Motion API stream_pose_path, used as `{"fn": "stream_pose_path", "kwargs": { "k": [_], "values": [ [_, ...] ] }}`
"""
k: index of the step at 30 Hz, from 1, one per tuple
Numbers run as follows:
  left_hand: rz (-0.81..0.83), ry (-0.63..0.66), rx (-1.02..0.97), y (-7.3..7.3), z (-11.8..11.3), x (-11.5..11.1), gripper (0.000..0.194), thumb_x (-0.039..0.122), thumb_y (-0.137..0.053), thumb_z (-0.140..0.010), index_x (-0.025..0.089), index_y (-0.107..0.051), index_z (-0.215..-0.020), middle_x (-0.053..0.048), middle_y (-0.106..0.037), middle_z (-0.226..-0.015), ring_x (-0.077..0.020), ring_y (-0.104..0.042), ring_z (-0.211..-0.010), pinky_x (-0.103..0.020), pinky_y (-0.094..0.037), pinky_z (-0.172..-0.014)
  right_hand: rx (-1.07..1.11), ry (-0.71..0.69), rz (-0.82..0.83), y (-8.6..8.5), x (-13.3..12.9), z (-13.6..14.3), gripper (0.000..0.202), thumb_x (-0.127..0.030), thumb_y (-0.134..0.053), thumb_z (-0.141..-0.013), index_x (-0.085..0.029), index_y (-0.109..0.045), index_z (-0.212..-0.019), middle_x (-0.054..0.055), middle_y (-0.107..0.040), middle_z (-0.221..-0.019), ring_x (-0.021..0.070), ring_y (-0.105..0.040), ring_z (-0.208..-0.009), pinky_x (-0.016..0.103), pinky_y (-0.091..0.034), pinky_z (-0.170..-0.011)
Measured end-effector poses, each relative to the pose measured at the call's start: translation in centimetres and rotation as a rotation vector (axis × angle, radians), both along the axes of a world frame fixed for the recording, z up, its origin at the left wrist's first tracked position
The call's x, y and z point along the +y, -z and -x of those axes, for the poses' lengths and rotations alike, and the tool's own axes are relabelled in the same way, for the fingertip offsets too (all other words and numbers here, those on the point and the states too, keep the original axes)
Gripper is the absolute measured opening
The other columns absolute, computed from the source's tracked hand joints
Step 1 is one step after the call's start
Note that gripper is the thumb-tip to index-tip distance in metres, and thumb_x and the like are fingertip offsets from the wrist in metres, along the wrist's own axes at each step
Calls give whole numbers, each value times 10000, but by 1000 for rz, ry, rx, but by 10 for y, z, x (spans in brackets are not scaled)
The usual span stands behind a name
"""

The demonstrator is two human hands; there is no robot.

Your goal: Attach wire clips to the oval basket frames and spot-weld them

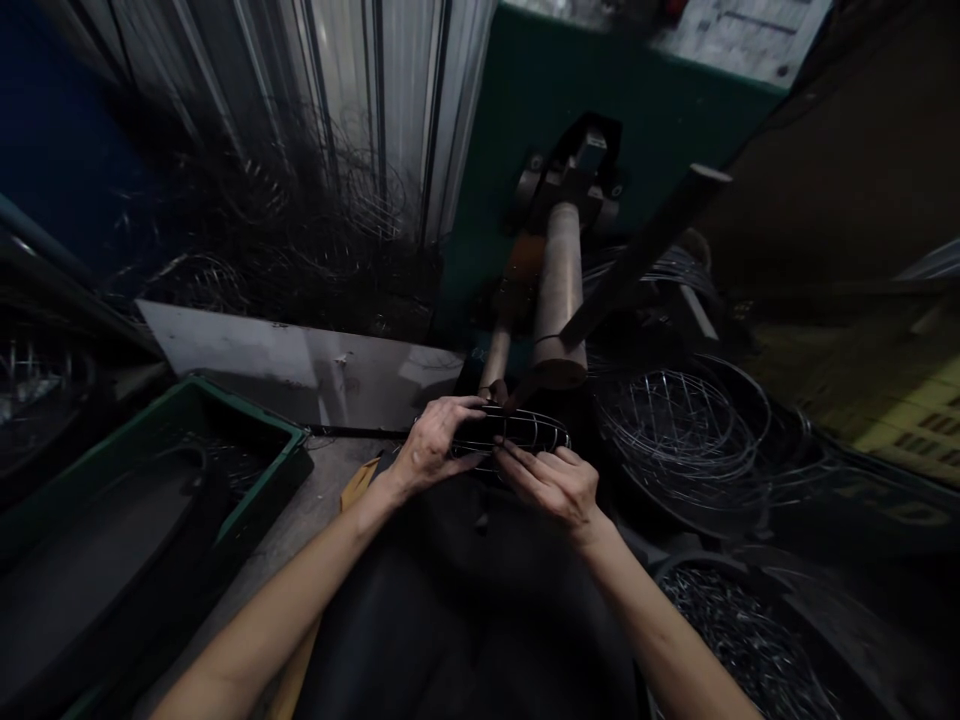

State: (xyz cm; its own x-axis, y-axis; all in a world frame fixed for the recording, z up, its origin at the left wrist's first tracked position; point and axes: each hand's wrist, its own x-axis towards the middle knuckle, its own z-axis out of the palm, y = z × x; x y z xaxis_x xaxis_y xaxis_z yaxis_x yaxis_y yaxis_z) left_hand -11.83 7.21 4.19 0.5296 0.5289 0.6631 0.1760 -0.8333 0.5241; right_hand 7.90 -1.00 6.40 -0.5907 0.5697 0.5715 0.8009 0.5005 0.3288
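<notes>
Both hands hold a round wire frame (pixel 536 425) of thin metal rings joined by short cross wires, close in front of my body. My left hand (pixel 435 440) grips its left side, fingers over the top and thumb underneath. On the near right side, my right hand (pixel 551 482) is closed on the wires, its fingertips at the frame's middle. Just beyond the frame are the ends of a machine's two metal arms, a thick upper cylinder (pixel 561 280) and a thinner lower rod (pixel 496 358). The fingertips partly hide the frame's far edge.
The green machine (pixel 480 180) stands ahead, with a dark bar (pixel 645 255) slanting from its arm. At right lie wire rings (pixel 675 430) and a tub of small metal pieces (pixel 739 620). A green crate (pixel 259 410) is at left, before a leaning pale board (pixel 300 365).
</notes>
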Motion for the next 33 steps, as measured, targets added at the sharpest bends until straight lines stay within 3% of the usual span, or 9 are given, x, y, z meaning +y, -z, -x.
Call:
{"fn": "stream_pose_path", "kwargs": {
  "k": [5,13,19,24,27,30,33],
  "values": [
    [7,-3,15,3,-5,7,414,253,-665,-751,168,-460,-1100,-135,-575,-1176,-236,-549,-1103,-396,-443,-889,-5,17,-15,6,5,-4,263,-167,-657,-782,-219,-653,-1040,13,-664,-1104,41,-514,-563,257,-322,-562],
    [-10,-4,31,5,-6,13,406,271,-649,-769,177,-461,-1116,-125,-575,-1186,-233,-541,-1120,-402,-428,-909,-12,5,-71,2,10,1,213,-151,-627,-800,-187,-669,-1006,42,-688,-1046,52,-490,-550,262,-303,-551],
    [7,13,40,14,-6,16,380,267,-645,-772,176,-481,-1103,-121,-569,-1207,-227,-524,-1151,-409,-405,-945,-13,69,-25,19,5,-4,211,-184,-604,-825,-244,-666,-1017,6,-656,-1127,57,-505,-589,267,-305,-579],
    [54,47,90,27,6,28,458,313,-669,-757,201,-478,-1158,-118,-518,-1280,-246,-466,-1216,-450,-359,-1001,24,138,7,39,11,4,264,-213,-567,-853,-269,-630,-1102,-10,-601,-1220,56,-525,-621,271,-325,-598],
    [69,14,158,30,21,37,589,322,-700,-718,215,-439,-1235,-130,-436,-1350,-280,-412,-1253,-481,-339,-1016,51,152,-12,36,17,17,290,-193,-537,-867,-274,-608,-1137,-19,-604,-1211,60,-545,-630,267,-339,-599],
    [109,-46,168,25,35,38,666,267,-691,-708,207,-381,-1295,-138,-408,-1347,-283,-405,-1246,-474,-360,-1010,146,250,77,18,-2,21,327,-228,-482,-894,-301,-565,-1202,-6,-633,-1170,78,-583,-663,260,-374,-616],
    [142,-84,103,20,39,31,617,198,-649,-723,214,-391,-1282,-105,-481,-1244,-249,-463,-1179,-435,-399,-990,330,516,193,9,-59,-3,359,-328,-406,-909,-312,-529,-1247,37,-670,-1093,153,-630,-790,283,-424,-646]
  ]
}}
